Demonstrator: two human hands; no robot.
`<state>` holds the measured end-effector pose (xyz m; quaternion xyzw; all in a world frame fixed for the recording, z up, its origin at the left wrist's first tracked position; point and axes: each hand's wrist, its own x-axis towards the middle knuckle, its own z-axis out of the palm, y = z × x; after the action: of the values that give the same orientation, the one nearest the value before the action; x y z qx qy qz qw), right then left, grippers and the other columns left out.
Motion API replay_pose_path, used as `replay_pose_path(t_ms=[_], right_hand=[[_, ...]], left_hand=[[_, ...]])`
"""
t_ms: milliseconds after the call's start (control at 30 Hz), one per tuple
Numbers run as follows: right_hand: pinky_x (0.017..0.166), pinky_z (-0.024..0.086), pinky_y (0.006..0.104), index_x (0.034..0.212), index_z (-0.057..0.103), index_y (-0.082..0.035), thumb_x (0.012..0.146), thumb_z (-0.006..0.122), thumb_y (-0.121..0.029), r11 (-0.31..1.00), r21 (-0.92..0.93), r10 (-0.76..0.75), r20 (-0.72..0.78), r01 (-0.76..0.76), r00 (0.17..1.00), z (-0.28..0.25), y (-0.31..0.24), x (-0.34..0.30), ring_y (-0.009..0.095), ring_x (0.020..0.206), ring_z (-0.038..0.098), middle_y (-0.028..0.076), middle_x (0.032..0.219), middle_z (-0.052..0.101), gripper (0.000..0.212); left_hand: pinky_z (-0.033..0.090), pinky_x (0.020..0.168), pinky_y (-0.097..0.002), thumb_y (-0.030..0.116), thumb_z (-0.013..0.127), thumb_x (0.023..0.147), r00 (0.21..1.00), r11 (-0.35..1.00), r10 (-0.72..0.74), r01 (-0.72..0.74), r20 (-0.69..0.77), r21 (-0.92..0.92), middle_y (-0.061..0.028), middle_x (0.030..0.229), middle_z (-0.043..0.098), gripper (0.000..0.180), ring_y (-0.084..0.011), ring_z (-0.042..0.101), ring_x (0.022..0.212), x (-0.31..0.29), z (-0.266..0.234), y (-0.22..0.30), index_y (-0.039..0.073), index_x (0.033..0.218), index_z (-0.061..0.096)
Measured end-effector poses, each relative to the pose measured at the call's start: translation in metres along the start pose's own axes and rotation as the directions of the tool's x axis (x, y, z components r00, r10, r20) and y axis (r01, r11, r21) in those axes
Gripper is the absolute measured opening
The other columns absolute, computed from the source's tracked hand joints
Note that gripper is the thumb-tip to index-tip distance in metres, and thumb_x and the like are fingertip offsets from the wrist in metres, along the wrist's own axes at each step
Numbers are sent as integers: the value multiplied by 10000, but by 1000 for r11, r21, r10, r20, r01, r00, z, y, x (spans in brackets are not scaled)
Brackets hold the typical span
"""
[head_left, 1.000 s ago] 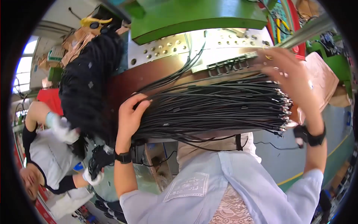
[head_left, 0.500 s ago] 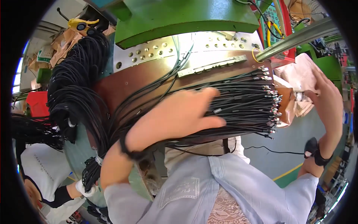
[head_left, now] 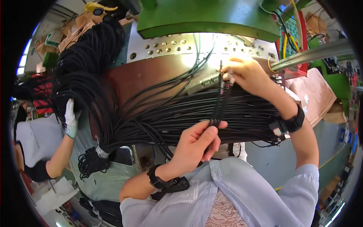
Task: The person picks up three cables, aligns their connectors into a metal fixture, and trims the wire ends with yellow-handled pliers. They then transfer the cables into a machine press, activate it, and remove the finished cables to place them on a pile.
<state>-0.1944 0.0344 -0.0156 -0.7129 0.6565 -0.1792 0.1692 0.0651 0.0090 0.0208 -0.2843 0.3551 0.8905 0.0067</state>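
We see the left hand (head_left: pixel 198 142) closed around a few held cables (head_left: pixel 218 108), black and slim, with thumb and fingers folded over them. The right hand (head_left: pixel 247 73) pinches the same cables near their metal-tipped ends. We place the held cables above the middle of the table (head_left: pixel 132 77), over the wide cable bundle (head_left: pixel 177 119).

Edges and room: we note that the cable bundle covers most of the near side of the table, and several strands sag past its front edge. A strip of brown surface lies bare behind the strands, up to the perforated plate (head_left: pixel 140 53). The green machine block (head_left: pixel 208 24) bounds the far side; a dark cable heap (head_left: pixel 87 56) crowds the left, where another person's gloved hand (head_left: pixel 70 119) is next to it. At right a metal pole (head_left: pixel 314 56) slants in. Past the front edge we see grey floor (head_left: pixel 272 159).

Writing: we find a pale patch (head_left: pixel 189 195) with markings on the shirt, too small and skewed to make out.

Orientation: the long axis of the held cables runs away from the wearer, leaning slightly right, tips pointing toward the machine block. The cable bundle runs left to right, crosswise to them.
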Motion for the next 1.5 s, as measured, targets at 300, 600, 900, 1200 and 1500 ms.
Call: replay_pose_path(t_ms=[300, 600, 900, 1200, 1500], right_hand=[[634, 458, 346, 988, 585, -59, 699, 658, 20, 950, -311, -177, -461, 28, 870, -4, -65, -6, 275, 771, 553, 89, 856, 558, 308], [618, 482, 324, 952, 585, -61, 706, 658, 47, 912, -380, -294, -344, 154, 892, 13, -67, 2, 277, 716, 569, 88, 887, 581, 279], [662, 493, 325, 876, 589, -39, 755, 638, 36, 980, 198, 99, -364, -27, 926, 42, -81, 4, 295, 767, 600, 104, 881, 594, 151], [657, 498, 322, 852, 575, -33, 740, 637, 40, 930, -340, -229, -235, 141, 945, 4, -89, 4, 267, 759, 606, 88, 885, 597, 147], [658, 500, 340, 837, 567, -28, 737, 628, 31, 916, 388, 236, -326, -98, 915, 39, -63, -8, 280, 735, 597, 93, 902, 614, 131]], left_hand=[[310, 416, -175, 225, 421, 989, 981, 990, 140, -137, -136, 27, -52, 654, 565, 288, -58, 392, 426, 5, -11, -9, 15, 1149, 537], [394, 443, -211, 199, 424, 981, 936, 966, 257, -250, -239, 60, -72, 673, 569, 254, -95, 472, 474, -5, -13, -17, -7, 1071, 543], [460, 483, -256, 181, 430, 966, 990, 977, 87, -106, -108, -187, -91, 650, 574, 249, -137, 538, 531, -12, -29, 2, -21, 927, 569], [451, 484, -246, 182, 393, 971, 1000, 994, -13, 13, 3, -105, -96, 650, 587, 297, -132, 530, 517, -10, -14, 9, -45, 953, 583], [417, 474, -235, 214, 331, 985, 987, 986, 160, -160, -7, 45, -111, 599, 577, 374, -127, 508, 499, -11, -17, 17, -65, 973, 578]])
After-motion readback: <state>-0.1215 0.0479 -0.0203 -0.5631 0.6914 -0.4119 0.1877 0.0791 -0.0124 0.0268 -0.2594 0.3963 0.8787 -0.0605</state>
